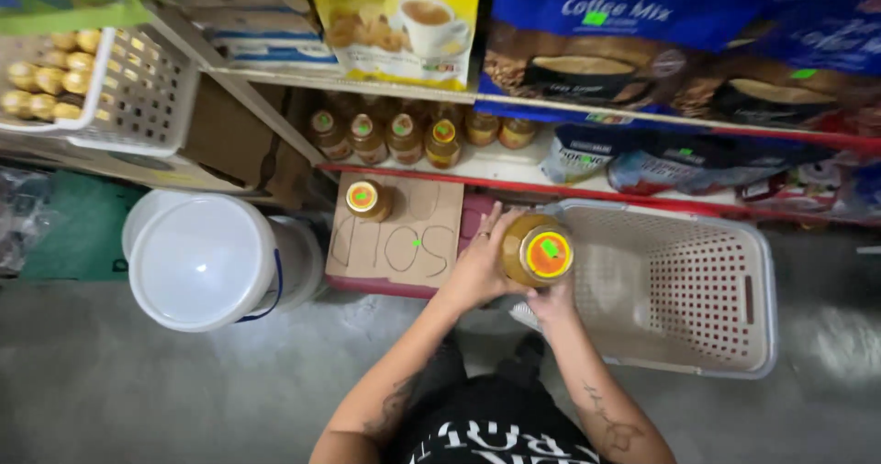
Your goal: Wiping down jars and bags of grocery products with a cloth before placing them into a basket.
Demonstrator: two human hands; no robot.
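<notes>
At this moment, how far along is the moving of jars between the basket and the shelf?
Done: several amber jars stand on the low shelf and one sits on the cardboard sheet. In hand: left hand and right hand grip an orange-lidded jar. Left: the beige plastic basket shows no jars.

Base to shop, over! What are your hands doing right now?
Left hand and right hand both gripping one amber jar. Jar up beside white basket. Nothing blocking.

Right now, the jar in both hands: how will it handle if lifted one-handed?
The jar looks full of amber liquid, so probably heavy for its size. Smooth round sides, likely slippery. Left hand and right hand both cup it, suggesting heft.
</notes>
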